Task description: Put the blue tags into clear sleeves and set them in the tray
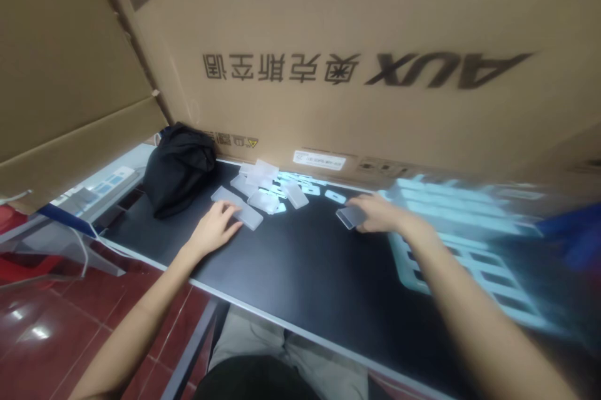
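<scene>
My left hand (216, 226) is over a long, flat, frosted clear plastic case (250, 216), its fingers and thumb closed across the case near the black tabletop. In my right hand (377, 212) is another clear plastic case (350, 217), its end pointing left. Between the hands and farther back lies a loose pile of frosted clear cases (263, 173), with several small pale-blue plates (310, 189) among and beside them. One plate (335, 197) lies apart, close to my right hand.
Right of my right hand stand pale-blue slotted trays (511, 309), blurred. A black cloth bag (181, 168) sits at the back left, beside a white power strip (110, 184). A large cardboard box (291, 112) walls off the table's back. The table's front edge (282, 323) runs before my lap.
</scene>
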The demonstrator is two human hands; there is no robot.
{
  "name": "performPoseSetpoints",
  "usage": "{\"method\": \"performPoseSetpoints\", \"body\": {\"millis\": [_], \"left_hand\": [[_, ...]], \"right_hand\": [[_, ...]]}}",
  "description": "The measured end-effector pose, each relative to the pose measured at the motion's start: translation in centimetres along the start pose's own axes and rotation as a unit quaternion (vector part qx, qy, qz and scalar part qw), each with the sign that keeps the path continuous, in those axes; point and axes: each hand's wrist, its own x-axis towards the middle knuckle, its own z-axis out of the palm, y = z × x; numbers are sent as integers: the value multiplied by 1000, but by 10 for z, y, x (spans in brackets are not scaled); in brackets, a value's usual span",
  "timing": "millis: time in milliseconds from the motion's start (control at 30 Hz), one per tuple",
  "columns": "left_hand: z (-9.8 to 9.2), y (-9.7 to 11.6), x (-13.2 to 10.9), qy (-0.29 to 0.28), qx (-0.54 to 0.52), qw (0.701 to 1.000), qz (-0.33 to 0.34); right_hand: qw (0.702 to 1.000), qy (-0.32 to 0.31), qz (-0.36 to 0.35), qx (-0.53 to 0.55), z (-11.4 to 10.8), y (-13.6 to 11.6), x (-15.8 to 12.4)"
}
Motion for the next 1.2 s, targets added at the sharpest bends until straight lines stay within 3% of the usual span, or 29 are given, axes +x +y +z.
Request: {"method": "performPoseSetpoints", "body": {"millis": [133, 300, 533, 667, 767, 867, 967, 1033, 1133, 1200], "left_hand": [[4, 6, 11, -14, 4, 1000, 18], [11, 15, 22, -17, 15, 999, 27], [14, 28, 21, 48, 18, 997, 57], [7, 54, 16, 39, -28, 994, 99], [11, 85, 22, -2, -156, 982, 108], [30, 117, 43, -27, -352, 934, 47], [55, 141, 69, -57, -536, 842, -13], [68, 152, 81, -83, -605, 792, -28], [77, 158, 86, -111, -671, 731, -57], [77, 157, 84, -116, -692, 708, -82]], "right_hand": [[1000, 21, 1, -3, -6, -3, -2], [995, 81, 51, 26, -20, -16, 6], [986, 100, 104, 79, -15, -36, 41], [978, 105, 147, 105, -10, -38, 39], [972, 125, 149, 131, -12, -45, 19], [947, 194, 77, 244, -10, -64, -13], [880, 276, -40, 384, -2, -89, -43], [857, 302, -72, 411, 4, -103, -55], [856, 303, -73, 412, 9, -111, -61], [870, 277, -83, 398, 10, -109, -62]]}}
